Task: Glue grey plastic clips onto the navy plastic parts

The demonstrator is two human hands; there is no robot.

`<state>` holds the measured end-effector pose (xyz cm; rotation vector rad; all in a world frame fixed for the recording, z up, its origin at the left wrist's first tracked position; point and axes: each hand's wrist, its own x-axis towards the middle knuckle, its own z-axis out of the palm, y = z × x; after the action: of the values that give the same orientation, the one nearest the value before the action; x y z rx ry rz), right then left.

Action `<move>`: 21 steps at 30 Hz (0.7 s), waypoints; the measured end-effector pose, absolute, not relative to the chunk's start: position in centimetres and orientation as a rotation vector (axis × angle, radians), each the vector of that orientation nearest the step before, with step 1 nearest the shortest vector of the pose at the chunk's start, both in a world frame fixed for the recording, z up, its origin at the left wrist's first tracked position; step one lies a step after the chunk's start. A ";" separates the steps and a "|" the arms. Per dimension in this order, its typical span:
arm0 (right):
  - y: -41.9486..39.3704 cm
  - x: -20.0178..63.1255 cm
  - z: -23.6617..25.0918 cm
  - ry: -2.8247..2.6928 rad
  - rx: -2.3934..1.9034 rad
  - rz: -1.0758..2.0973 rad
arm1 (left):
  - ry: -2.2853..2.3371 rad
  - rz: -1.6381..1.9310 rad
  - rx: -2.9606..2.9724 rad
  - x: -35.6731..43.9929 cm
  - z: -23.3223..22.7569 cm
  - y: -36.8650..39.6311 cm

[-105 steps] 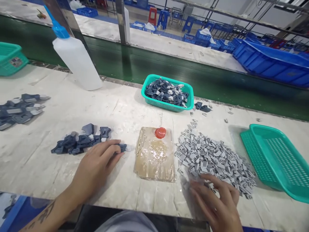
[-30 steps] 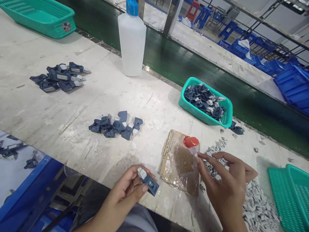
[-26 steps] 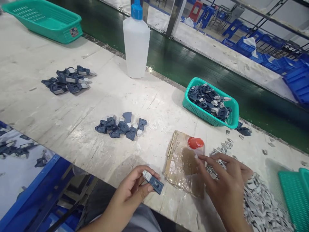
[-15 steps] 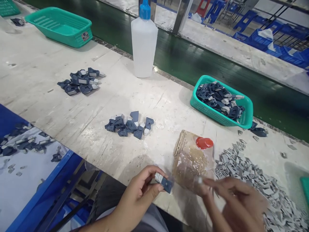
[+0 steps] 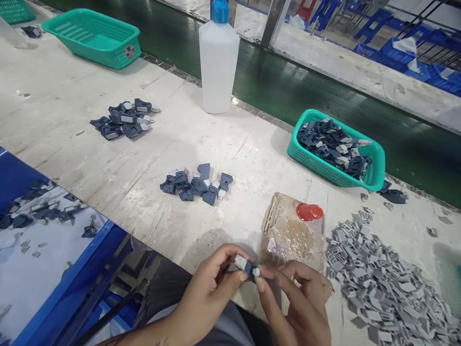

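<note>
My left hand pinches a small dark blue and light grey plastic part between thumb and fingers, low in the middle of the view. Against the dark end of that part, my right hand holds a small light grey plastic piece, pinched between thumb and forefinger. Just beyond the right hand lies a cardboard piece coated with a wet, shiny film, with a red cap on it. A heap of small grey plastic pieces spreads to the right.
Dark blue parts lie in a near pile and a farther pile. A green basket holds many such parts; another green basket stands far left. A white bottle with a blue cap stands by the dark green belt.
My right hand has moved left from beside the grey heap, bringing the small grey piece onto the dark part in my left hand. The left hand has stayed nearly in place.
</note>
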<state>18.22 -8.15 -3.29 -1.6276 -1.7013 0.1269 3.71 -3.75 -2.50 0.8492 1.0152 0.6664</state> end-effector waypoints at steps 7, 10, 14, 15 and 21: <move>-8.4 18.3 -3.7 -1.800 -1.581 -0.013 | 1.022 0.685 0.824 3.5 -2.8 -3.9; -8.7 17.6 -3.7 -1.770 -1.609 0.101 | 1.048 0.702 0.775 3.5 -2.7 -3.9; -9.4 16.5 -3.7 -1.578 -1.592 0.345 | 1.011 0.736 0.676 3.8 -2.5 -3.8; -9.6 16.2 -3.7 -1.446 -1.585 0.483 | 0.987 0.739 0.659 3.8 -2.5 -3.9; -10.0 14.7 -3.3 -0.798 -1.441 1.039 | 0.859 0.746 0.551 4.1 -1.5 -5.1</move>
<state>14.66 -10.05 -3.35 -1.4410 -0.7984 1.0388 4.14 -5.14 -1.45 0.5510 0.8594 0.7456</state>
